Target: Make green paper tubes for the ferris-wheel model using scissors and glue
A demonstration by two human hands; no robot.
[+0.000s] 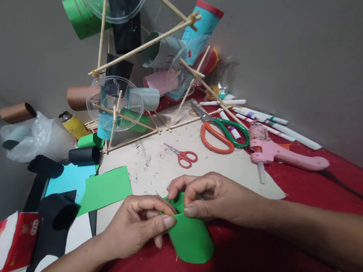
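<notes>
Green sheet (192,239), curved into a tube in front of the torso above the red cloth (250,253), is pinched at its upper rim by left hand (138,222) and right hand (215,194); judged light, flexible, easily creased, best held gently along that rim.

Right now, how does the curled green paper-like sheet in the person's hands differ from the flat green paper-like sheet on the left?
The curled green sheet bends round, while the flat green sheet lies spread out. The left hand and right hand pinch the curled one; neither touches the flat one, which lies partly on the pale board. Both are green.
</notes>
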